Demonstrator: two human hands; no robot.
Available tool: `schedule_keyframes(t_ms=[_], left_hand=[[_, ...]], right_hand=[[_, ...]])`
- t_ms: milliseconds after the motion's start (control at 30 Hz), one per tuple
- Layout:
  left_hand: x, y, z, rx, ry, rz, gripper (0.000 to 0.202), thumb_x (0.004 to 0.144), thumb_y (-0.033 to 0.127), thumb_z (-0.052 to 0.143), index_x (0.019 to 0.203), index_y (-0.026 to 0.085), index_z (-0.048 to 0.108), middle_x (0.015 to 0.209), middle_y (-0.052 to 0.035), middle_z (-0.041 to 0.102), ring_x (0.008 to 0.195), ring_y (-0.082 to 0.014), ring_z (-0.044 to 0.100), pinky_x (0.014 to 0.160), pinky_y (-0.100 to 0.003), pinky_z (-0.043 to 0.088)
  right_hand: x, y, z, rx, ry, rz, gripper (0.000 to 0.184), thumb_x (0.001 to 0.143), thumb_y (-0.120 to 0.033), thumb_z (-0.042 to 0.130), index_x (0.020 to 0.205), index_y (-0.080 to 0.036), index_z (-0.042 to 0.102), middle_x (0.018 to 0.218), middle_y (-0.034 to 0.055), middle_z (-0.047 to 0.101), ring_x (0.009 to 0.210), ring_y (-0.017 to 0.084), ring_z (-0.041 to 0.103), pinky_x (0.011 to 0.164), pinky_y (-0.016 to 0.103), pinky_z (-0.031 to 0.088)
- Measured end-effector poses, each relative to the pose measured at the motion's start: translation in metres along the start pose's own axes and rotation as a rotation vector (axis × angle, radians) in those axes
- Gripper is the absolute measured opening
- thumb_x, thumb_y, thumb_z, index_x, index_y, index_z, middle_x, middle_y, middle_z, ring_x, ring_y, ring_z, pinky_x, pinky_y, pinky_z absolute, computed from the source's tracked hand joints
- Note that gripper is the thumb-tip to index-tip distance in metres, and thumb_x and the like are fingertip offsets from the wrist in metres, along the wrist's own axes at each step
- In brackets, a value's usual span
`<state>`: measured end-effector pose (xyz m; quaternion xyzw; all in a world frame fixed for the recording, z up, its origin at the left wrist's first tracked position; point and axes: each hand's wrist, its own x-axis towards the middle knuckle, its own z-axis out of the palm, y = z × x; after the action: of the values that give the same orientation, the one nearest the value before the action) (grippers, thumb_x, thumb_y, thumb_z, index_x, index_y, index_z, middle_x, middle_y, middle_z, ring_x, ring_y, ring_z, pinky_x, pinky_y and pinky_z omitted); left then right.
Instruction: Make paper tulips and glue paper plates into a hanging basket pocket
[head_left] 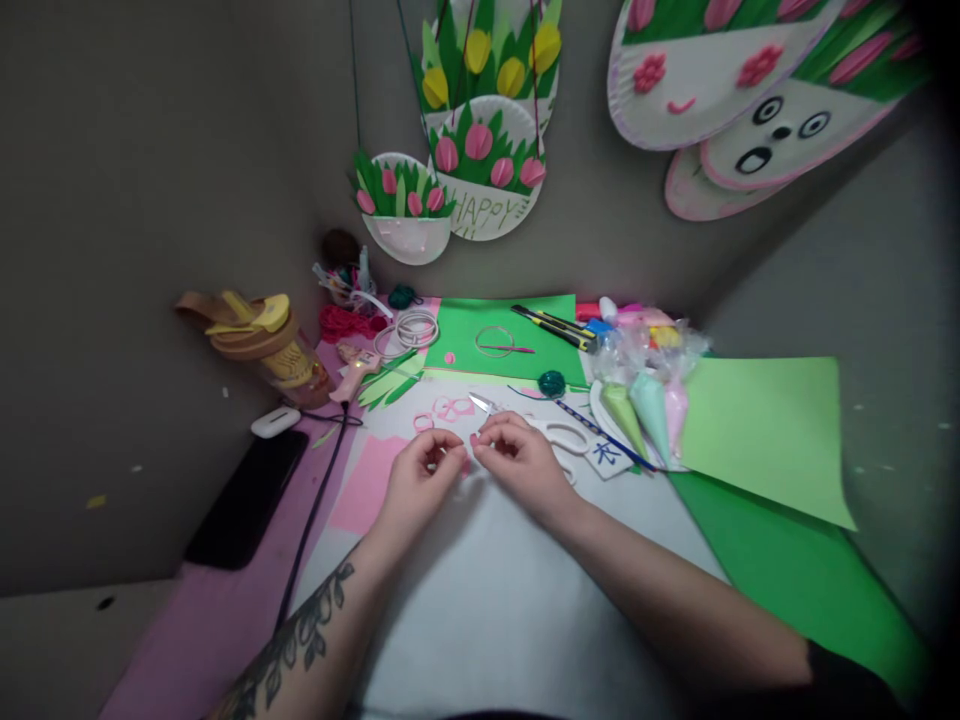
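A: Pinching anything, those two hands?

B: Yes. The left hand (420, 472) and the right hand (523, 462) meet fingertip to fingertip. Both nip a small pink paper piece (466, 464) held between them, just over the white sheet (487, 585) on the surface.

A: What lies around them?

B: Scissors (564, 438) lie just behind the right hand; whether they touch it I cannot tell. Pink cut-outs (452, 408) sit just beyond the left hand, and a pink sheet (366, 488) lies beside that hand's outer edge. A green ball of yarn (552, 383) rests farther back, past the scissors.
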<state>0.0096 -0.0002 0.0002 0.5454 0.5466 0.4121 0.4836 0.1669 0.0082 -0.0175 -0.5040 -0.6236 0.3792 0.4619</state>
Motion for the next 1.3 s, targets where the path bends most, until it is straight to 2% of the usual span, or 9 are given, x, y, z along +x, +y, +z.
schedule_keyframes(t_ms=[300, 467, 567, 733, 833, 900, 1033, 1100, 1300], left_hand=[[-0.004, -0.004, -0.003, 0.256, 0.014, 0.145, 0.018, 0.081, 0.028, 0.054, 0.071, 0.017, 0.062, 0.072, -0.0023, 0.064, 0.067, -0.0135, 0.057, 0.061, -0.023, 0.042], [-0.005, 0.005, -0.005, 0.212, -0.002, 0.111, 0.019, 0.081, 0.029, 0.053, 0.069, 0.017, 0.061, 0.072, -0.0019, 0.063, 0.068, -0.0135, 0.056, 0.061, -0.022, 0.042], [-0.005, 0.008, -0.007, 0.17, -0.019, 0.07, 0.02, 0.081, 0.03, 0.053, 0.068, 0.017, 0.061, 0.071, -0.0016, 0.064, 0.067, -0.0136, 0.056, 0.062, -0.023, 0.041], [-0.004, 0.004, -0.008, 0.236, -0.148, 0.066, 0.018, 0.08, 0.027, 0.053, 0.071, 0.016, 0.065, 0.072, -0.0019, 0.064, 0.069, -0.0143, 0.055, 0.064, -0.023, 0.04], [-0.004, 0.003, -0.007, 0.276, -0.197, 0.089, 0.017, 0.08, 0.024, 0.052, 0.072, 0.017, 0.066, 0.073, -0.0015, 0.065, 0.07, -0.0139, 0.055, 0.064, -0.023, 0.039], [-0.004, 0.003, -0.007, 0.305, -0.219, 0.119, 0.018, 0.082, 0.023, 0.051, 0.073, 0.017, 0.066, 0.074, -0.0013, 0.065, 0.07, -0.0135, 0.055, 0.064, -0.023, 0.039], [-0.003, 0.003, -0.007, 0.345, -0.237, 0.199, 0.018, 0.084, 0.026, 0.051, 0.076, 0.018, 0.065, 0.076, -0.0015, 0.064, 0.071, -0.0139, 0.055, 0.067, -0.024, 0.039], [-0.002, 0.002, -0.009, 0.345, -0.227, 0.189, 0.018, 0.084, 0.028, 0.052, 0.075, 0.018, 0.065, 0.076, -0.002, 0.064, 0.073, -0.0147, 0.055, 0.068, -0.024, 0.039], [0.006, -0.001, -0.02, 0.233, -0.159, 0.003, 0.018, 0.081, 0.028, 0.05, 0.073, 0.017, 0.06, 0.071, -0.0004, 0.061, 0.069, -0.0146, 0.053, 0.063, -0.024, 0.037]], right_hand=[[-0.004, -0.004, 0.002, 0.054, -0.105, 0.051, 0.012, 0.077, -0.026, 0.064, 0.067, -0.02, 0.067, 0.082, 0.0027, 0.058, 0.072, 0.014, 0.055, 0.062, 0.027, 0.042], [-0.002, 0.001, 0.003, 0.19, -0.146, 0.131, 0.019, 0.081, -0.025, 0.057, 0.065, -0.02, 0.067, 0.078, 0.0022, 0.061, 0.078, 0.016, 0.059, 0.073, 0.03, 0.046], [-0.001, 0.003, 0.003, 0.245, -0.148, 0.211, 0.019, 0.082, -0.027, 0.053, 0.077, -0.02, 0.07, 0.081, 0.003, 0.064, 0.077, 0.017, 0.059, 0.07, 0.03, 0.046], [-0.001, -0.005, 0.0, 0.13, -0.06, 0.061, 0.005, 0.074, -0.023, 0.06, 0.071, -0.02, 0.063, 0.08, 0.0016, 0.059, 0.078, 0.016, 0.056, 0.067, 0.027, 0.044], [0.0, -0.008, -0.001, 0.11, -0.081, -0.001, 0.014, 0.073, -0.018, 0.057, 0.059, -0.019, 0.057, 0.076, 0.0012, 0.057, 0.08, 0.016, 0.054, 0.07, 0.027, 0.042], [0.0, -0.007, 0.0, 0.16, -0.133, 0.079, 0.015, 0.072, -0.017, 0.055, 0.057, -0.019, 0.057, 0.068, -0.0003, 0.055, 0.071, 0.014, 0.052, 0.066, 0.026, 0.04], [0.001, -0.005, 0.003, 0.447, -0.281, 0.478, 0.015, 0.071, -0.024, 0.054, 0.056, -0.019, 0.054, 0.05, -0.0064, 0.037, 0.046, 0.009, 0.03, 0.043, 0.023, 0.021], [0.001, -0.004, 0.003, 0.487, -0.291, 0.536, 0.016, 0.071, -0.029, 0.056, 0.058, -0.019, 0.055, 0.05, -0.0066, 0.037, 0.044, 0.008, 0.028, 0.042, 0.023, 0.017], [0.003, 0.002, -0.005, -0.07, -0.035, 0.056, 0.011, 0.077, -0.023, 0.056, 0.079, -0.02, 0.067, 0.083, 0.0025, 0.064, 0.07, 0.015, 0.055, 0.064, 0.027, 0.042]])
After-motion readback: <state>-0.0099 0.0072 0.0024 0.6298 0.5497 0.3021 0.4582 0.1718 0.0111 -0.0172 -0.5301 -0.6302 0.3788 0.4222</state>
